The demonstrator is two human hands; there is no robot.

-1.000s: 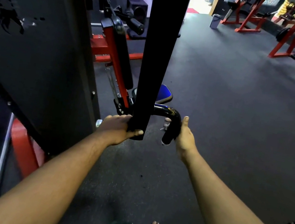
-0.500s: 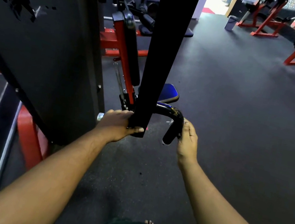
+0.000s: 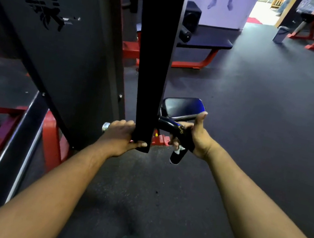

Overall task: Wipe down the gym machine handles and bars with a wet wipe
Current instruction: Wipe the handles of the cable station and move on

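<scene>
Item: curved handle (image 3: 178, 138), near centre, just right of black upright bar (image 3: 151, 76). R hand (image 3: 196, 138) now wrapped round it w/ wet wipe (image 3: 178, 148); 0.5 s ago only beside it, so wiping underway. L hand (image 3: 121, 139) grips bar's lower end.

Black bar (image 3: 154, 55) blocks ahead; floor (image 3: 255, 125) rightward open.

The left hand (image 3: 121, 135) grips the hanging bar (image 3: 154, 55)'s lower end; just right, the right hand (image 3: 195, 136) wraps the curved handle (image 3: 178, 137). A padded seat (image 3: 183, 106) lies beyond, machine panel (image 3: 51, 37) left.
</scene>
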